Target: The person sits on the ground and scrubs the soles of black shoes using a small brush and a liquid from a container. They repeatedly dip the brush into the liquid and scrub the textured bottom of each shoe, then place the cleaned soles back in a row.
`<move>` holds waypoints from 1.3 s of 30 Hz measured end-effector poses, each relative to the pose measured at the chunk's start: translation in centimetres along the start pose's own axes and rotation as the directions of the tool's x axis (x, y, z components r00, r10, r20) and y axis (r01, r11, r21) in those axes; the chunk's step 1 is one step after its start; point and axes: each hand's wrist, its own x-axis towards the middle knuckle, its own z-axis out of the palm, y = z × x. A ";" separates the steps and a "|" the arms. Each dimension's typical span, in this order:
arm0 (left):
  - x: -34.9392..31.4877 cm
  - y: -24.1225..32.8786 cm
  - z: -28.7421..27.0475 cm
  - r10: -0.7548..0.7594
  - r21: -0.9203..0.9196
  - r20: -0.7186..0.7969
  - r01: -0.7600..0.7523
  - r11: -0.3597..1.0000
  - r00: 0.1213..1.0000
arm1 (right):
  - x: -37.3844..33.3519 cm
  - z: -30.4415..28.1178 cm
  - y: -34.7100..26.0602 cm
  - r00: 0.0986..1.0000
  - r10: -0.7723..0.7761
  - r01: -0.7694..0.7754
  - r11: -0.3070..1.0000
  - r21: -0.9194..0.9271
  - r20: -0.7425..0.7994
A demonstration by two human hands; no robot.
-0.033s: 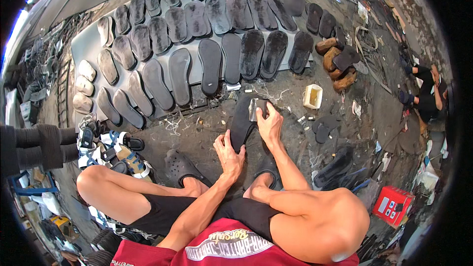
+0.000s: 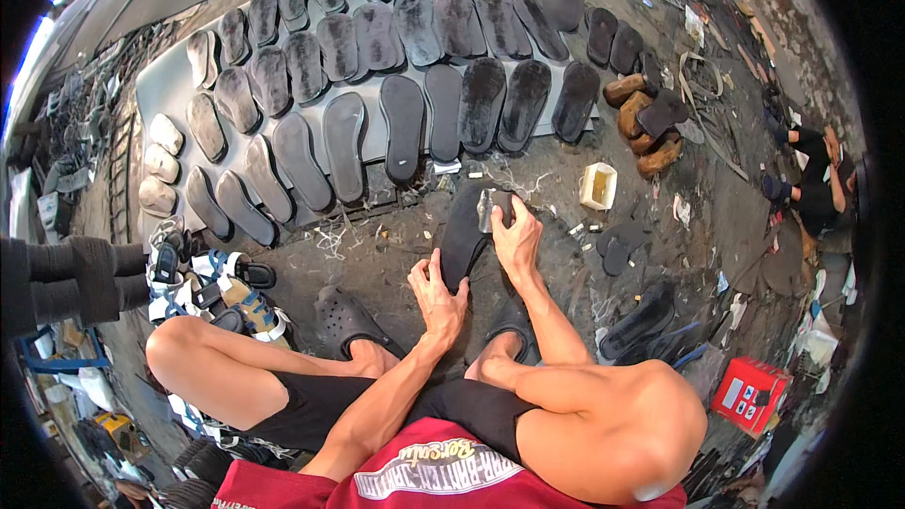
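A black shoe sole (image 2: 459, 238) is held aslant over the ground between my feet. Its near end is gripped by my left hand (image 2: 439, 300), thumb and fingers closed on the edge. My right hand (image 2: 517, 238) is closed around a small shiny silver piece (image 2: 485, 209) with a dark part beside it, pressed against the sole's far half. What exactly this piece is, I cannot make out. Beyond my hands, several dark soles (image 2: 403, 127) lie in rows on a grey sheet (image 2: 379, 170).
A yellowish square tub (image 2: 598, 187) stands right of my hands, near brown shoe lasts (image 2: 636, 118). Sandals (image 2: 236, 292) are heaped at left. A red box (image 2: 751, 398) sits at lower right. Another person (image 2: 818, 179) is at the far right. Scraps litter the ground.
My right hand and the silver piece have shifted very slightly on the sole. Everything else looks the same.
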 end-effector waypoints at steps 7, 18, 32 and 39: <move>1.0 -0.6 0.3 0.004 -0.001 -0.001 -0.004 1.000 1.000 | 5.1 -0.1 -1.0 0.944 -0.329 0.330 0.930 -0.160 0.028; 1.0 -0.3 0.3 -0.004 0.042 -0.007 0.005 0.999 1.000 | 5.7 -2.9 0.2 0.713 -0.641 0.699 0.684 -0.211 0.285; 1.5 -0.7 -0.2 0.010 0.012 -0.005 -0.010 1.000 1.000 | 2.5 -1.4 -0.4 0.814 -0.535 0.581 0.762 -0.287 0.226; 2.9 -0.3 0.6 0.057 -0.001 -0.009 -0.057 0.998 0.998 | 0.9 -1.4 0.7 0.853 -0.486 0.520 0.817 -0.249 0.190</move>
